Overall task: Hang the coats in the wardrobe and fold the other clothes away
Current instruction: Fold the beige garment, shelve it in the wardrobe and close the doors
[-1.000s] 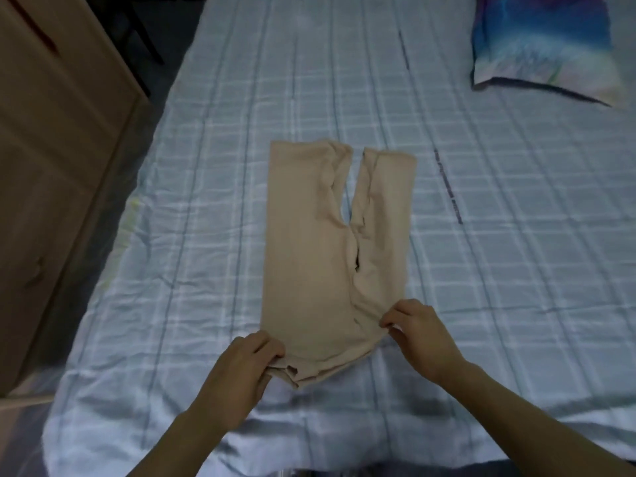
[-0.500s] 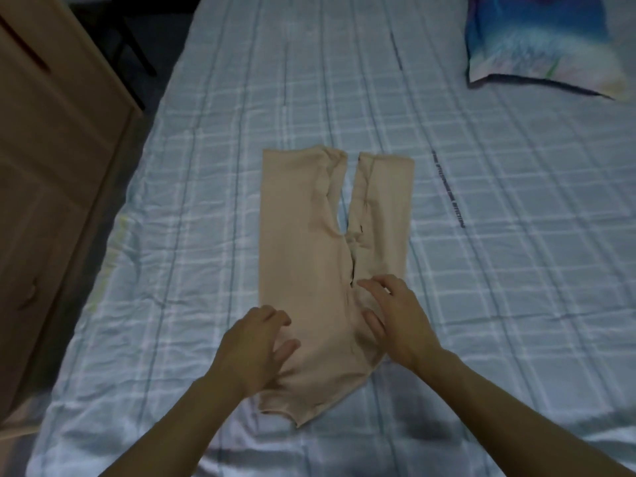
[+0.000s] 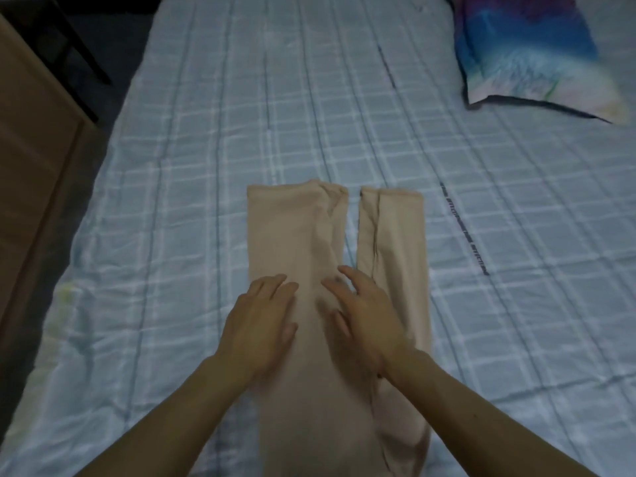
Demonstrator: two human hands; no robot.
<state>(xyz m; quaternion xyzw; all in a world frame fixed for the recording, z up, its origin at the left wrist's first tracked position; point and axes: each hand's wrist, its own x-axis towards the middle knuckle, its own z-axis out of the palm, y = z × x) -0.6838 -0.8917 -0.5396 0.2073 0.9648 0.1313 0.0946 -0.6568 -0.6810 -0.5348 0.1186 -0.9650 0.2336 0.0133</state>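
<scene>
A beige pair of leggings (image 3: 292,232) lies flat on the bed, its two folded legs pointing away from me with a narrow gap between them. My left hand (image 3: 261,321) rests palm down on the left half of the garment, fingers straight. Beside it, my right hand (image 3: 364,318) presses flat on the middle, fingers spread toward the gap. Neither hand grips the cloth. The near end of the leggings runs between my forearms to the bottom of the view.
The bed carries a light blue checked sheet (image 3: 516,270). A blue and purple pillow (image 3: 530,53) lies at the far right corner. A wooden wardrobe (image 3: 31,166) stands along the left side, with dark floor and a dark chair leg (image 3: 82,60) beyond it.
Both hands let go of the near hem, which they pinched a second ago, and slid forward flat over the leggings. The view has moved closer to the garment.
</scene>
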